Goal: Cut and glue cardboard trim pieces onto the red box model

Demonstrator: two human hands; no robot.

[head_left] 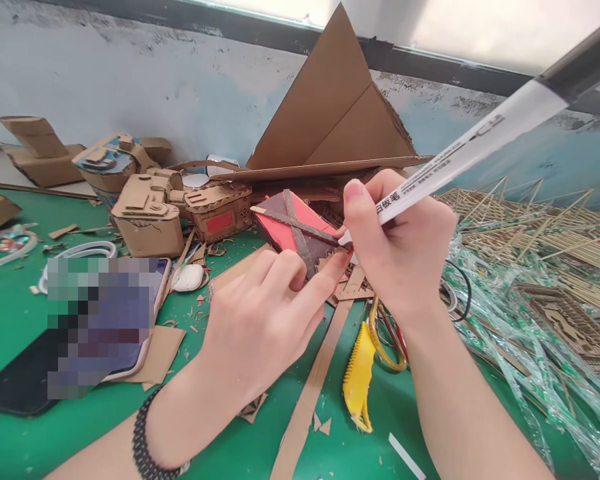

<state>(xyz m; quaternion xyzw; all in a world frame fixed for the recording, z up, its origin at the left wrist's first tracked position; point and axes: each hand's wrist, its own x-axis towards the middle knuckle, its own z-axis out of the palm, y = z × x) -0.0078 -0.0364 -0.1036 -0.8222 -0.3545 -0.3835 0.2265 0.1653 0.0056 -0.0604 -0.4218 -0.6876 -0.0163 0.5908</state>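
A white whiteboard marker (480,148) with a dark end is pinched in my right hand (407,257). Its tip touches the right end of a dark strip on a red and black cardboard piece (276,231), where dark strips cross over the red face. My left hand (260,323) steadies this piece from the near side, its index finger reaching along the edge close to the marker tip. The left fingers hide part of the piece's lower edge. Below my right hand lie a yellow-handled cutter (359,373) and yellow-handled scissors (377,333).
Phones (25,367), a white earphone case (187,277) and cardboard models (147,213) are at left. A tall folded cardboard sheet (325,100) leans by the wall. Bamboo sticks (530,220) and plastic wrapping (500,353) pile up at right. A long cardboard strip (310,393) crosses the green table.
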